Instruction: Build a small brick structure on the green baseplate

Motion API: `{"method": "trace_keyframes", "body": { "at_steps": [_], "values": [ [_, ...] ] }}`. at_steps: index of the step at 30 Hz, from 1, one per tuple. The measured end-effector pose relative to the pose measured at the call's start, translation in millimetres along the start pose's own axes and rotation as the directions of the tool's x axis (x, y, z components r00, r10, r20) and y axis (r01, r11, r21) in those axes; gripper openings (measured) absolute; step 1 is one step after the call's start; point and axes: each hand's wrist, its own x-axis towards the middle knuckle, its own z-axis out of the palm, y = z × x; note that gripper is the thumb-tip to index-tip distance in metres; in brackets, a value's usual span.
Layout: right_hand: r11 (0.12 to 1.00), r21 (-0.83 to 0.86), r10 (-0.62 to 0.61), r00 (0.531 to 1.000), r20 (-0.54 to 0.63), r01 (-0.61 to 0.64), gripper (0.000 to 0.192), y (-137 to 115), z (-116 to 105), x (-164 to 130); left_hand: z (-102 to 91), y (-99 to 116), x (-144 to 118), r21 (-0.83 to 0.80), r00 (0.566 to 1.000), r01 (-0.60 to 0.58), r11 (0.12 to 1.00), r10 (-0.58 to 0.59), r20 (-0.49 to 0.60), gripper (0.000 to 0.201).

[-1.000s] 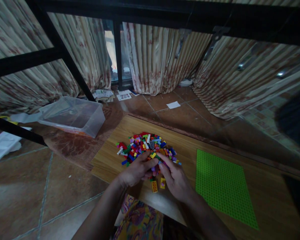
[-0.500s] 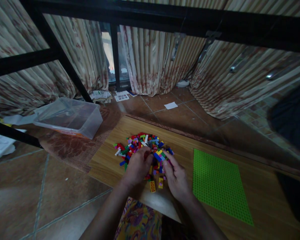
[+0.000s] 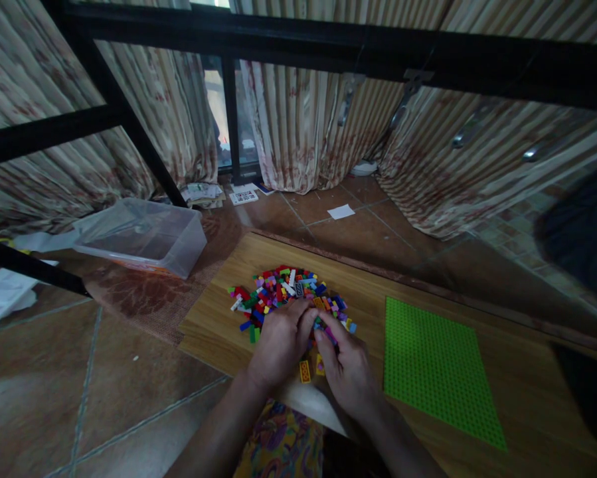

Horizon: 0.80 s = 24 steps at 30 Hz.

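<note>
Both of our hands met at the lower centre of the frame: our left hand [image 3: 282, 342] lay palm-down, fingers curled into the near edge of the brick pile [image 3: 283, 292], while our right hand [image 3: 346, 362] pinched small bricks beside it. Whether either truly gripped one, we could not tell. Two yellow bricks [image 3: 311, 368] lay between our hands on the wooden board [image 3: 218, 318]. At right lay the green baseplate [image 3: 432, 368].

I see a green baseplate [image 3: 440, 372] lying flat toward the board's [image 3: 213, 325] right end. Off its left edge, a clear plastic bin [image 3: 143, 236] sits on the floor.
</note>
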Motion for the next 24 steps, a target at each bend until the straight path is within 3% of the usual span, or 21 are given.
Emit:
{"method": "trace_keyframes", "body": {
  "at_steps": [4, 8, 12, 15, 17, 20, 22, 24],
  "values": [
    [0.999, -0.026, 0.037, 0.999, 0.014, -0.036, 0.036, -7.2, -0.4, -1.4, 6.0, -2.7, -3.3, 0.137, 0.998, -0.01, 0.991, 0.018, -0.059, 0.027],
    [0.998, -0.06, 0.023, 1.0, 0.001, -0.023, 0.036, -10.0, 2.9, -2.6, 8.3, -4.0, -6.1, 0.085, 0.995, 0.022, 0.996, -0.014, -0.096, 0.026],
    [0.99, -0.118, -0.088, 0.994, -0.059, 0.08, 0.038, -9.6, 8.3, -2.7, 8.3, -5.0, -9.9, -0.098, 0.984, 0.073, 0.993, -0.087, -0.153, 0.028],
    [0.969, -0.185, -0.189, 0.972, -0.14, 0.162, 0.04, -8.6, 10.9, -3.6, 6.8, -7.0, -13.5, -0.375, 0.943, 0.163, 0.913, -0.256, -0.213, 0.036],
    [0.953, -0.238, -0.232, 0.956, -0.177, 0.187, 0.041, -8.0, 11.6, -5.1, 5.4, -7.5, -15.9, -0.563, 0.907, 0.233, 0.793, -0.386, -0.168, 0.045],
    [0.926, -0.308, -0.289, 0.934, -0.209, 0.218, 0.043, -7.8, 12.7, -8.0, 2.9, -4.9, -18.5, -0.715, 0.889, 0.338, 0.612, -0.458, 0.028, 0.053],
    [0.913, -0.335, -0.317, 0.923, -0.217, 0.234, 0.044, -7.7, 14.0, -9.8, 0.9, -1.9, -19.3, -0.716, 0.894, 0.37, 0.592, -0.437, 0.1, 0.048],
    [0.912, -0.34, -0.315, 0.923, -0.22, 0.23, 0.045, -7.1, 15.5, -11.3, -1.3, 0.4, -19.8, -0.703, 0.909, 0.353, 0.617, -0.403, 0.103, 0.04]
  ]
}}
